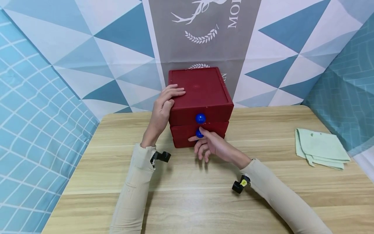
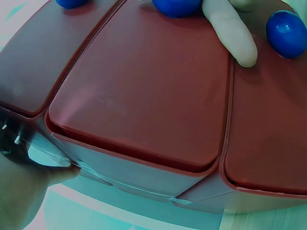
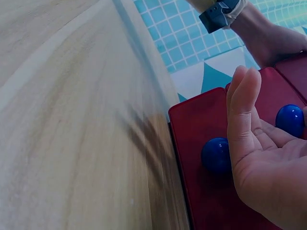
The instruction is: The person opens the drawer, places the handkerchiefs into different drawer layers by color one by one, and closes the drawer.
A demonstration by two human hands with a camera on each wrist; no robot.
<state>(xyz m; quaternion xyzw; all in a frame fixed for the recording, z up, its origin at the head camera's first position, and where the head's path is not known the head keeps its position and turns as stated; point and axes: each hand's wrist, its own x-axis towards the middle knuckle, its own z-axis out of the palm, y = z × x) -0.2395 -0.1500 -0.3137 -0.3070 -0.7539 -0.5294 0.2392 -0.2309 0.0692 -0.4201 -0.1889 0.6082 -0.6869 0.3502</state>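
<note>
A small red chest of drawers (image 1: 201,87) with round blue knobs stands toward the back of the table. My left hand (image 1: 163,105) rests on its upper left edge, fingers lying on the top and thumb at the side. With thumb and index finger, my right hand (image 1: 214,144) pinches the middle blue knob (image 1: 199,133); its other fingers hang below, loosely bent. The top knob (image 1: 200,118) is untouched. In the right wrist view the bottom knob (image 3: 216,155) shows beside the right hand. All the drawer fronts, including the middle drawer front (image 2: 144,86), sit closed.
A folded pale green cloth (image 1: 321,148) lies on the right of the wooden table (image 1: 187,201). Behind the chest hangs a patterned backdrop (image 1: 128,55). Blue tiled-pattern sheets stand at both sides. Small black devices (image 1: 238,187) are strapped at both wrists.
</note>
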